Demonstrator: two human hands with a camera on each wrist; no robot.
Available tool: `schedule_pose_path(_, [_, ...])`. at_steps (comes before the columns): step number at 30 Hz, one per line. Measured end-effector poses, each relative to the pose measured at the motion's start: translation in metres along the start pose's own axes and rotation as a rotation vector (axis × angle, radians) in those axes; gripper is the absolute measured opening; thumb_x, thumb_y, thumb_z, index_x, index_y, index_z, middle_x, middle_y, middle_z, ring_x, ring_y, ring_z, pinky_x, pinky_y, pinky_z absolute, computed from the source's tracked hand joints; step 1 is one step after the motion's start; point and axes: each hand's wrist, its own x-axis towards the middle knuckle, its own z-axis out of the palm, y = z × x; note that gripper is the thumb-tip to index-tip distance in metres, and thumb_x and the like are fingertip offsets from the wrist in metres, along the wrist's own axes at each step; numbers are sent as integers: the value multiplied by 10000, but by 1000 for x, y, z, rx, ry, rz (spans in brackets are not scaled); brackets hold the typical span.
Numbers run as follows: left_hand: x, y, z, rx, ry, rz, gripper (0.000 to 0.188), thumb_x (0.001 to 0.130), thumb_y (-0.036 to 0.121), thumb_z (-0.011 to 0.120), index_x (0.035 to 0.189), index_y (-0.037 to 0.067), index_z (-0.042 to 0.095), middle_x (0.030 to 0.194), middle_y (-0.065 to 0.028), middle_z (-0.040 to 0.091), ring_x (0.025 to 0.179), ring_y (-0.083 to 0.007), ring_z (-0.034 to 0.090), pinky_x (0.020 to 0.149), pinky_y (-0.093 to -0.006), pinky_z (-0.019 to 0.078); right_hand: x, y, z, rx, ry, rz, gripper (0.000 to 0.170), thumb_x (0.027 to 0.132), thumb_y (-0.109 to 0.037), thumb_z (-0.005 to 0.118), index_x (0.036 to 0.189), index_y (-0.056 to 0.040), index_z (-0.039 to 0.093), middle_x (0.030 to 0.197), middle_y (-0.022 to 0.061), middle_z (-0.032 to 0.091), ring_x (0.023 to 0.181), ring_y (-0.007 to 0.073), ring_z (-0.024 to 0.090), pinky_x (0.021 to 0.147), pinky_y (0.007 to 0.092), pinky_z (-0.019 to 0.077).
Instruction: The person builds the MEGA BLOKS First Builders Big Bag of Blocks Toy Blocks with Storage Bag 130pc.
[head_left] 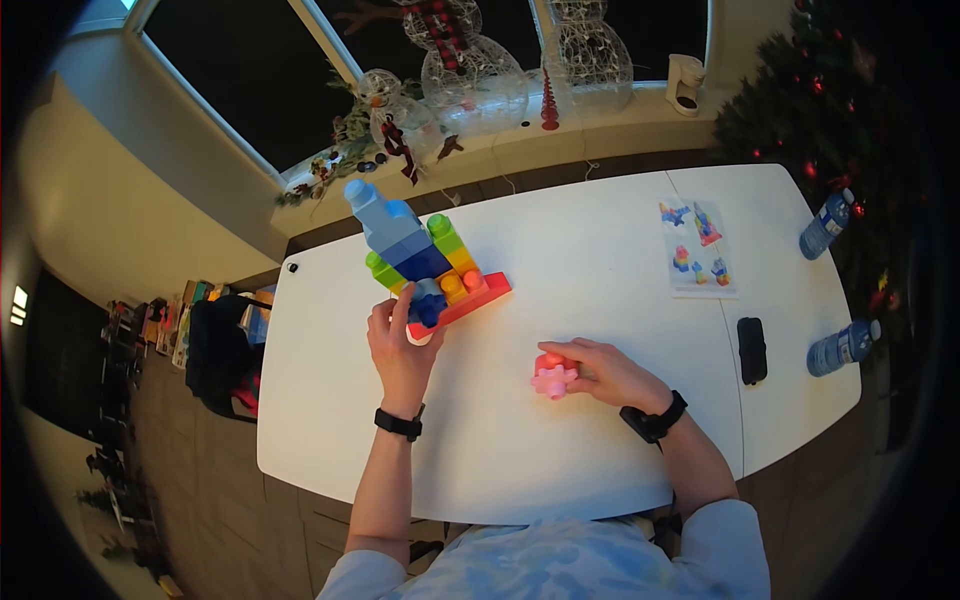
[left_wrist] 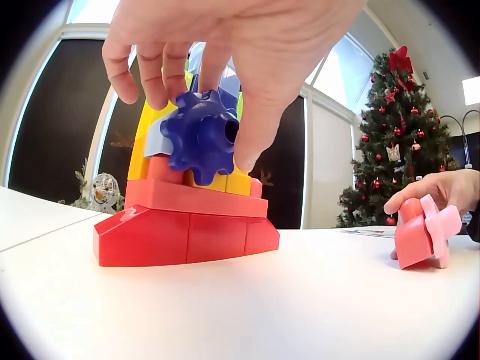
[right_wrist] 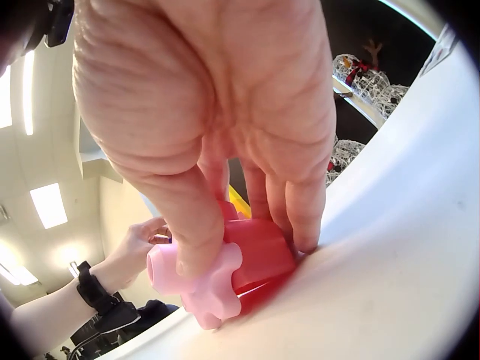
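Note:
A tower of toy building blocks (head_left: 395, 235) in blues, green, yellow and orange stands on a red base (left_wrist: 187, 236) at the table's left. On its near side sits a dark blue gear (left_wrist: 196, 141). My left hand (head_left: 400, 355) grips this gear, thumb along one side and fingers over the top. Low over the table's middle, my right hand (head_left: 620, 375) holds a red block (right_wrist: 262, 255) with a pink gear (right_wrist: 214, 281) on its side. The right thumb presses the pink gear while the fingers reach round the red block.
Toward the right of the white table (head_left: 600, 460) lies a picture sheet (head_left: 697, 250) of block models. Beyond it are a black case (head_left: 752, 350) and two water bottles (head_left: 826, 224). A Christmas tree (head_left: 830, 110) and lit-wire snowmen (head_left: 475, 85) stand past the table.

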Motion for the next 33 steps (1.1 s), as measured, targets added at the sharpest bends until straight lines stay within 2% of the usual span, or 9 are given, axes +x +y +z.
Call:
schedule_pose_path(4, [1,1,-1,-30,16,-24,766,665,150,933,1373,179,640,1127,-62,603,1033,-252,598,889,-399,491,2,1,1,-34,-1,-12,577,917,-55,734,1460,-111,548,1151,123,662,980,288,672,889,386,540])
schedule_pose_path(6, [3,2,-4,-19,24,-37,774,660,144,938,1375,183,644,1145,-73,600,1045,-256,602,896,-397,508,9,-4,-1,3,176,-50,560,912,-53,735,1438,-103,548,1196,121,667,1015,296,657,903,392,536])
schedule_pose_path(10, [2,1,-6,-38,0,-60,767,657,153,941,1368,188,655,1150,-82,604,1063,-262,608,899,-403,521,51,-37,-16,-127,226,-111,545,903,-45,735,1408,-93,537,1245,121,660,1075,313,634,933,405,528])
schedule_pose_path(16, [-1,0,-3,-52,26,-93,751,655,154,937,1353,181,662,1137,-80,608,1050,-264,609,874,-408,522,128,-60,-16,-250,243,-368,565,860,24,736,1384,-97,562,1301,127,642,1160,354,628,980,429,522])
schedule_pose_path(21, [-4,-6,-1,-90,13,-112,786,650,146,934,1376,208,638,1138,-63,595,1056,-260,602,860,-412,499,152,-54,-2,-260,217,-368,498,885,-43,749,1350,-74,573,1262,127,638,1074,341,665,919,415,561])
schedule_pose_path(23, [-5,-8,0,-115,6,-112,809,655,148,928,1397,233,616,1145,-48,584,1072,-252,596,858,-418,475,156,-53,2,-203,228,-304,552,852,74,708,1372,-48,569,1297,153,641,1179,368,636,990,423,538])
schedule_pose_path(27, [-6,-8,1,-114,16,-115,820,651,137,923,1403,231,612,1141,-52,580,1068,-252,603,851,-417,474,159,-50,3,-222,220,-281,519,868,87,676,1363,-37,581,1309,156,638,1152,371,653,978,416,549])
schedule_pose_path(29, [-5,-6,-1,-126,22,-118,818,652,136,921,1404,229,612,1140,-54,579,1066,-251,607,848,-417,474,161,-49,5,-223,265,-352,462,896,93,630,1338,-41,612,1273,156,649,1113,364,671,952,406,562])
schedule_pose_path(33, [-6,-6,0,-176,17,-131,806,666,129,914,1407,223,612,1145,-55,575,1062,-245,620,845,-418,473,156,-53,8,-245,261,-300,411,919,75,608,1306,-54,647,1204,167,663,1078,353,679,921,402,570])
